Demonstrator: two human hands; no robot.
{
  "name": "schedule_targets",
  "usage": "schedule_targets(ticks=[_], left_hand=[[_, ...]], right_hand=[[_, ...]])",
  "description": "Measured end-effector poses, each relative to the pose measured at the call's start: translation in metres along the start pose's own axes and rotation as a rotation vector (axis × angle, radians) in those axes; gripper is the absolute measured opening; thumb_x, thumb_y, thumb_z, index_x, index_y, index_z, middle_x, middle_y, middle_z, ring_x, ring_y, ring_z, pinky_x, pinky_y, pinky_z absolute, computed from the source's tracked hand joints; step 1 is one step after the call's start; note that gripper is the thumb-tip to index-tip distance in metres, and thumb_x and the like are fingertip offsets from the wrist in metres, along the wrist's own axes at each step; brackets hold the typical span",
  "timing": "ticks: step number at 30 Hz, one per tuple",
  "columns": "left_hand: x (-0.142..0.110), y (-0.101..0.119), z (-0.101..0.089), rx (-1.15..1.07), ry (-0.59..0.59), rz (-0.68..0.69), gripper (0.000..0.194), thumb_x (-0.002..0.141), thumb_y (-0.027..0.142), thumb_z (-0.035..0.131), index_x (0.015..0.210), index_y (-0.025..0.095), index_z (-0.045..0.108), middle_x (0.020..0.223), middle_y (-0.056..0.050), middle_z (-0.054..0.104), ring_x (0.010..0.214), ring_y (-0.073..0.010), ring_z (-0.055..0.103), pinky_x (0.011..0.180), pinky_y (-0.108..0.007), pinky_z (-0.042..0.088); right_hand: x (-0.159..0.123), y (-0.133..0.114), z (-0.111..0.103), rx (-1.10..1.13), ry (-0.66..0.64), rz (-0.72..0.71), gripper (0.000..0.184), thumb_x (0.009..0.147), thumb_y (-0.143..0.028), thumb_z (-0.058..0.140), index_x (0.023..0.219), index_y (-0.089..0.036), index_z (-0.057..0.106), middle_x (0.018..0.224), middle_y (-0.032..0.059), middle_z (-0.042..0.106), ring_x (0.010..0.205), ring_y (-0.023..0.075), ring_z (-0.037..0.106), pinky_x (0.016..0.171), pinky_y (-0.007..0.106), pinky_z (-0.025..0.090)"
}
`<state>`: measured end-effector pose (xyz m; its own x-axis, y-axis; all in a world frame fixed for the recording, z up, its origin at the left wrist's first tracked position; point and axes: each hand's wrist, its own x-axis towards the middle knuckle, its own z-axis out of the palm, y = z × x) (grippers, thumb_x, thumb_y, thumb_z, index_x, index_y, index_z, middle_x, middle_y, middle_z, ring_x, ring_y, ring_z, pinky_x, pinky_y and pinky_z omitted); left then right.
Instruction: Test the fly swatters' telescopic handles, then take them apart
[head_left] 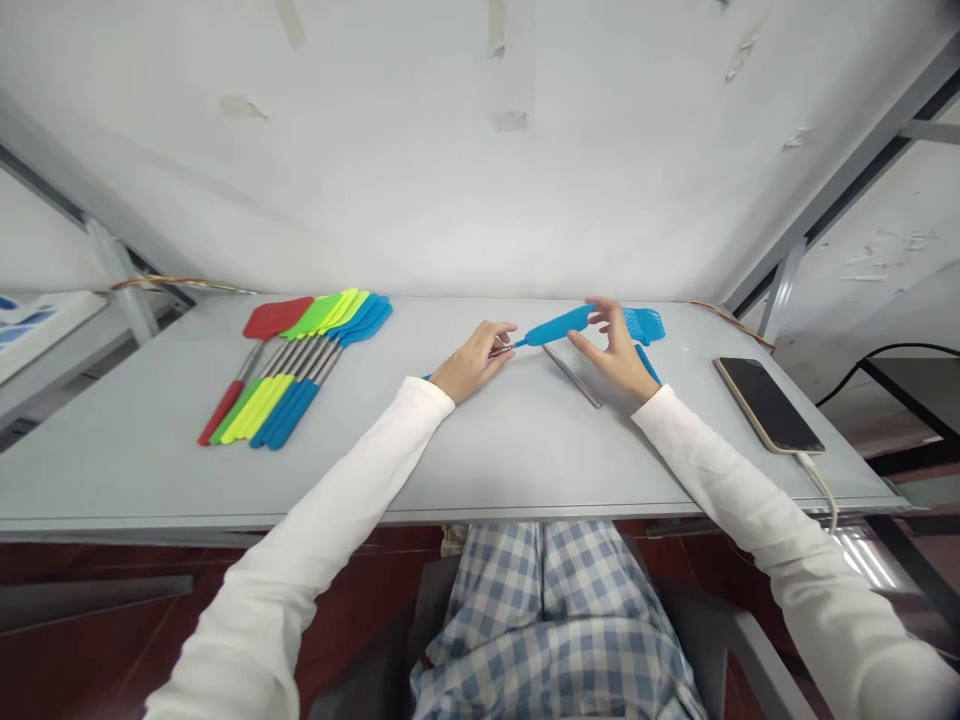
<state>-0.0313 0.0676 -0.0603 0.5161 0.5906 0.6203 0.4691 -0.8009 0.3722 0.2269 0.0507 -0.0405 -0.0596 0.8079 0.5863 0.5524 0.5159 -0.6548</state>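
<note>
My left hand (472, 362) is closed around the thin metal shaft of a blue fly swatter (556, 328), just below its head. A bit of blue handle shows behind that wrist. The swatter's head is tilted, seen nearly edge-on. At its far end is my right hand (619, 350), fingers and thumb curved around the head. Beyond this hand lies a second blue fly swatter head (645, 324) with small holes; part of it is hidden. A blue handle piece (647, 365) shows by the right wrist. Between my hands, a slim metal rod (574, 377) rests on the table.
Left on the grey table (480, 460) lies a fanned row of several fly swatters (300, 365) in red, green, yellow and blue. A phone (769, 403) with a white cable (819, 483) lies at the right. Behind the table stands a white wall (420, 180).
</note>
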Motion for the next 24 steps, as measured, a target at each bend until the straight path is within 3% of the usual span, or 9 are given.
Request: schedule_targets(ticks=[3,7,11,18,24], left_hand=[[0.001,0.004,0.001,0.114,-0.057,-0.022,0.031,0.097,0.03,0.041,0.124,0.019,0.048,0.102,-0.007,0.059,0.091,-0.0144,0.062,0.084,-0.03,0.05],[0.001,0.004,0.001,0.235,-0.103,-0.04,0.03,0.098,0.031,0.034,0.11,0.016,0.058,0.099,-0.009,0.064,0.09,-0.0183,0.062,0.084,-0.033,0.049],[0.0,0.001,0.003,0.194,-0.112,-0.065,0.029,0.097,0.026,0.035,0.105,0.016,0.061,0.096,-0.007,0.066,0.091,-0.0187,0.061,0.085,-0.032,0.048],[0.004,0.005,0.005,0.185,-0.062,-0.075,0.029,0.095,0.022,0.037,0.102,0.016,0.064,0.09,-0.006,0.067,0.087,-0.0186,0.06,0.08,-0.031,0.047],[0.006,0.005,0.005,0.166,-0.007,-0.042,0.027,0.092,0.016,0.038,0.097,0.017,0.064,0.088,-0.006,0.067,0.085,-0.0179,0.06,0.08,-0.031,0.046]], right_hand=[[0.004,0.0,-0.005,0.088,-0.071,-0.031,0.023,0.084,-0.045,0.059,0.085,-0.022,0.059,0.088,0.002,0.061,0.087,0.0167,0.055,0.083,0.033,0.043],[0.007,0.002,-0.006,0.175,-0.103,-0.003,0.023,0.079,-0.044,0.064,0.076,-0.021,0.061,0.075,-0.0005,0.06,0.072,0.0138,0.054,0.071,0.03,0.042],[0.007,0.003,-0.005,0.124,-0.043,0.066,0.027,0.073,-0.045,0.069,0.067,-0.02,0.062,0.065,-0.0009,0.059,0.064,0.013,0.051,0.067,0.03,0.04],[0.01,0.005,-0.012,0.005,0.066,0.112,0.017,0.068,-0.037,0.074,0.066,-0.021,0.072,0.067,0.0027,0.064,0.07,0.0171,0.053,0.072,0.036,0.043],[0.012,0.006,-0.013,-0.127,0.18,0.115,0.015,0.067,-0.038,0.076,0.069,-0.023,0.076,0.07,0.0022,0.057,0.073,0.0176,0.052,0.083,0.042,0.043]])
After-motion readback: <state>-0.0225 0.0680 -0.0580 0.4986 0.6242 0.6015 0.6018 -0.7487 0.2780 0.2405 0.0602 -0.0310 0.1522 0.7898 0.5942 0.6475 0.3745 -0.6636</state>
